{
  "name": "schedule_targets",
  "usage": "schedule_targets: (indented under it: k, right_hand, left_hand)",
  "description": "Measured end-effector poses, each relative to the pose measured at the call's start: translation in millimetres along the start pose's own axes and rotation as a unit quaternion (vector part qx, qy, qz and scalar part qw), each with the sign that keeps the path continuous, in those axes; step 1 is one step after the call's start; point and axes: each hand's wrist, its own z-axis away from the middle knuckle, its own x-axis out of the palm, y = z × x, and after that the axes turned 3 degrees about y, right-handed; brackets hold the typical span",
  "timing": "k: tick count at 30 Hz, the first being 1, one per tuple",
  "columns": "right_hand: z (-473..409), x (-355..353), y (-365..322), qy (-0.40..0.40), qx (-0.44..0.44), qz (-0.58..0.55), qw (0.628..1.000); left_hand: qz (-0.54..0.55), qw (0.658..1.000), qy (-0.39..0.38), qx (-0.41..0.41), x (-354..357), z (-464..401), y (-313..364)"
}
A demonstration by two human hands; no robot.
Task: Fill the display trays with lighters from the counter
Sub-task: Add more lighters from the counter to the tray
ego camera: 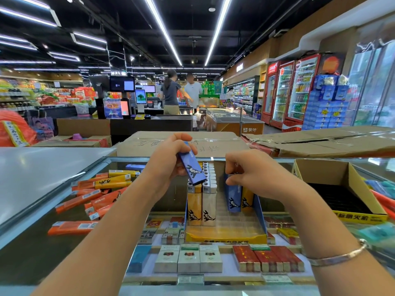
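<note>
Lighters (97,194), orange and yellow, lie loose in a heap on the glass counter (38,248) at 9 o'clock from our hands. We see our left hand (168,161) next, curled around 1 blue lighter (190,167) and holding it tilted, its lower end just above the rows in the display tray (226,237). This tray stands on the counter at the centre. At its left side, yellow and white lighters (202,202) stand upright in 2 rows. At 3 o'clock from them, our right hand (254,174) pinches the tops of 2 upright lighters (239,197), 1 blue and 1 yellow, at the tray's right side. A bracelet (339,256) is on the right wrist. At 3 o'clock, well apart, a yellow carton (363,216) stands open.
</note>
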Motion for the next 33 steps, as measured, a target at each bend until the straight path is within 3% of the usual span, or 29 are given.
schedule_targets:
  k: [9, 11, 15, 17, 23, 29, 33]
  right_hand:
    - [-4, -2, 4, -0.024, 0.011, 0.022, 0.999]
    - [-3, -2, 5, 0.016, 0.0, -0.002, 1.0]
    - [-2, -5, -2, 0.175, -0.018, -0.144, 0.974]
    - [-2, -6, -6, 0.195, -0.015, -0.202, 0.96]
    - [0, -4, -15, 0.136, -0.044, -0.305, 0.941]
    - [0, -6, -14, 0.098, -0.056, -0.288, 0.951]
    - [3, -18, 0, 0.084, -0.019, -0.299, 0.95]
  left_hand:
    - [0.01, 1.0, -0.021, 0.001, -3, 0, -1]
    - [0.011, 0.999, -0.032, 0.002, -5, 1, -1]
    - [-0.007, 0.998, -0.055, 0.035, -5, 5, 1]
    - [-0.029, 0.994, -0.082, 0.064, -2, 8, 2]
    - [-0.083, 0.98, -0.14, 0.114, 9, 17, 4]
    - [-0.144, 0.968, -0.159, 0.126, 14, 19, 0]
    - [-0.272, 0.942, -0.171, 0.094, 6, 14, -2]
